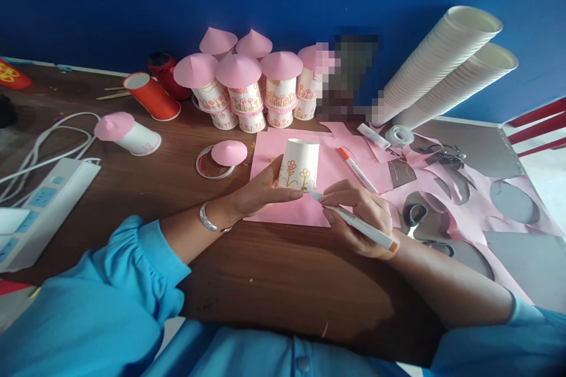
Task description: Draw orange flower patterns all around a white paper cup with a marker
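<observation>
My left hand [264, 189] grips a white paper cup [300, 156] that stands bottom up, with its rim low, above a pink paper sheet [292, 212]. Red and yellowish flowers are drawn on the cup's side. Between the fingers of my right hand [360, 218] is a white marker [362, 228] with an orange end. Its tip meets the cup's lower edge, close to my left thumb. Behind my right hand lies another marker [357, 169] with an orange-red cap. A small pink paper cone [229, 153] rests on a tape roll [204, 166] to the left.
Several decorated cups with pink cone roofs [239, 70] stand by the blue wall. Two tall cup stacks [442, 59] lean at the right. Scissors [414, 215] lie among pink paper scraps [473, 212]. A power strip [48, 212], its cables and a roofed cup [137, 132] are at the left.
</observation>
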`<act>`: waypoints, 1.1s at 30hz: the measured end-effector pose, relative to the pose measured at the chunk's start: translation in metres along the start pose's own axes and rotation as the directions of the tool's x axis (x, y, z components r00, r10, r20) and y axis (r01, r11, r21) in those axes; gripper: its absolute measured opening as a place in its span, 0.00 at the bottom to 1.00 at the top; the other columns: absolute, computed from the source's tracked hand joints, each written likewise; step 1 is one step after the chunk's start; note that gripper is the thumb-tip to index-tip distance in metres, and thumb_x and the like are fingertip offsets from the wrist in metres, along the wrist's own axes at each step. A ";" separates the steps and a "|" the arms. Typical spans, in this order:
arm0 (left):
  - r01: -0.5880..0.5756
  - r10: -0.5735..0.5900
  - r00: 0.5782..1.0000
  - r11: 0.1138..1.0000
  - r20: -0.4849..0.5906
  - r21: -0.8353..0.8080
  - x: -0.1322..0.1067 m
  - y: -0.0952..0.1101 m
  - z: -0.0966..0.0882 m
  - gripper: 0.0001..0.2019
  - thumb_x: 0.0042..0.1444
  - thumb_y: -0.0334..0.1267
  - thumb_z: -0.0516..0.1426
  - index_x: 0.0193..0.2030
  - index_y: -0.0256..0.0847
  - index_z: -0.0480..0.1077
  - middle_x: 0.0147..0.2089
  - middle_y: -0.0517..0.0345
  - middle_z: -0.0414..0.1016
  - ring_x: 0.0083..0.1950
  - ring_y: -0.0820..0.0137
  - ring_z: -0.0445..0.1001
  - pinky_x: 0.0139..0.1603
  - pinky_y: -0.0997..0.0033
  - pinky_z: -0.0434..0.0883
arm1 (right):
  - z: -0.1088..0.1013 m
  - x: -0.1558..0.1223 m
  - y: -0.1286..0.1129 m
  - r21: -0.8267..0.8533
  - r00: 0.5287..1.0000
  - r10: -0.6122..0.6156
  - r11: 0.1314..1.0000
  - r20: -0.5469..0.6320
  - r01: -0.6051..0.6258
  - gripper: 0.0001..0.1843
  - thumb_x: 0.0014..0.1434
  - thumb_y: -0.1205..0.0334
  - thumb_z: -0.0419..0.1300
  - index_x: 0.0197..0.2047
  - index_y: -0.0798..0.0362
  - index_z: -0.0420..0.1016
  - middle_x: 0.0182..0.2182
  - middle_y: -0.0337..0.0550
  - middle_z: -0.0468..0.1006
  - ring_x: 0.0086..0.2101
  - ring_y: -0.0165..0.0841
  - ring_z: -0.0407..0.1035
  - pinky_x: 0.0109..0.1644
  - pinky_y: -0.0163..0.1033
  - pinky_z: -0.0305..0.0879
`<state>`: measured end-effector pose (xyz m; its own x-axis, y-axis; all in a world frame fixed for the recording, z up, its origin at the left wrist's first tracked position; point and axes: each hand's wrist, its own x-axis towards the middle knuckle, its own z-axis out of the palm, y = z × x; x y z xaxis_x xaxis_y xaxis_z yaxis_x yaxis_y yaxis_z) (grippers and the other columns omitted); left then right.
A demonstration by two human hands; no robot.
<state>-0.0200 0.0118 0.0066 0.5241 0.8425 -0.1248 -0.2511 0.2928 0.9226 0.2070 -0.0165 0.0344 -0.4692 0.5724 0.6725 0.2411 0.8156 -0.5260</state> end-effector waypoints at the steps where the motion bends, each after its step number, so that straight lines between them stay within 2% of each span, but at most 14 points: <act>1: 0.001 -0.001 1.000 1.000 0.001 0.003 0.000 0.000 0.000 0.31 0.48 0.42 0.74 0.57 0.44 0.68 0.51 0.52 0.76 0.53 0.60 0.74 0.57 0.55 0.68 | 0.000 0.000 0.000 0.000 1.000 -0.001 1.000 0.001 0.001 0.11 0.64 0.73 0.60 0.48 0.51 0.73 0.33 0.42 0.79 0.32 0.34 0.77 0.32 0.38 0.75; 12: -0.003 0.002 1.000 0.999 0.020 0.053 0.001 -0.002 -0.002 0.34 0.48 0.42 0.74 0.60 0.45 0.66 0.52 0.51 0.76 0.56 0.56 0.74 0.58 0.53 0.69 | 0.000 0.002 -0.001 -0.004 1.000 0.008 1.000 0.012 -0.008 0.12 0.65 0.72 0.61 0.50 0.51 0.72 0.36 0.44 0.79 0.35 0.34 0.79 0.34 0.39 0.79; 20: -0.005 0.003 1.000 0.996 0.021 0.093 0.000 -0.003 -0.003 0.35 0.49 0.42 0.74 0.61 0.45 0.65 0.53 0.51 0.74 0.55 0.57 0.73 0.56 0.55 0.70 | -0.001 0.000 0.001 0.029 1.000 -0.027 0.999 0.002 0.027 0.12 0.64 0.72 0.60 0.50 0.50 0.73 0.34 0.43 0.80 0.33 0.35 0.79 0.31 0.38 0.77; 33: 0.004 -0.003 1.000 1.000 0.014 -0.026 0.001 -0.001 -0.002 0.34 0.47 0.41 0.74 0.59 0.46 0.67 0.54 0.52 0.77 0.55 0.60 0.74 0.58 0.56 0.68 | -0.005 0.001 -0.002 -0.055 0.999 0.021 0.998 -0.027 -0.023 0.13 0.64 0.72 0.61 0.50 0.50 0.74 0.35 0.43 0.80 0.34 0.35 0.79 0.34 0.39 0.78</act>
<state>-0.0203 0.0132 0.0049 0.5358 0.8353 -0.1227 -0.2702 0.3074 0.9124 0.2102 -0.0169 0.0383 -0.4406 0.5916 0.6752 0.2976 0.8059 -0.5119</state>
